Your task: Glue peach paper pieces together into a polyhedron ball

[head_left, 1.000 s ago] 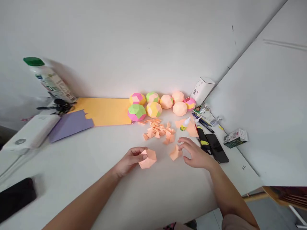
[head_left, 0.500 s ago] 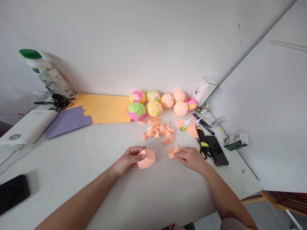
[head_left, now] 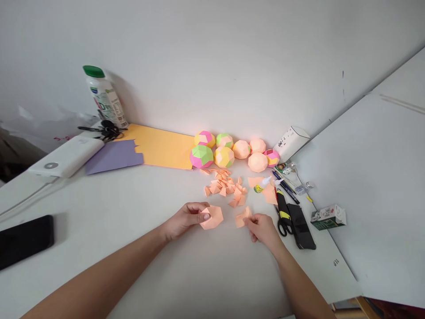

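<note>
My left hand (head_left: 186, 219) is closed round a partly built peach paper shell (head_left: 212, 217), thumb pressed on its edge, resting on the white table (head_left: 133, 230). My right hand (head_left: 262, 227) pinches a small folded peach paper piece (head_left: 242, 218) just right of the shell. Behind both hands lies a heap of several folded peach pieces (head_left: 226, 187). Further back stand several finished paper balls (head_left: 232, 151), some peach, some pink, green and yellow.
Scissors (head_left: 283, 217), a dark phone (head_left: 300, 220), pens (head_left: 285, 184) and a glue bottle (head_left: 264, 184) lie at the right, with a small carton (head_left: 328, 217). Orange and purple sheets (head_left: 159, 148), a bottle (head_left: 104, 97), keys, a white power bank (head_left: 66, 155) and a black phone (head_left: 25, 239) are left.
My right hand, open over the loose piece a second ago, has closed on it and drawn it toward the shell. The head camera has turned left.
</note>
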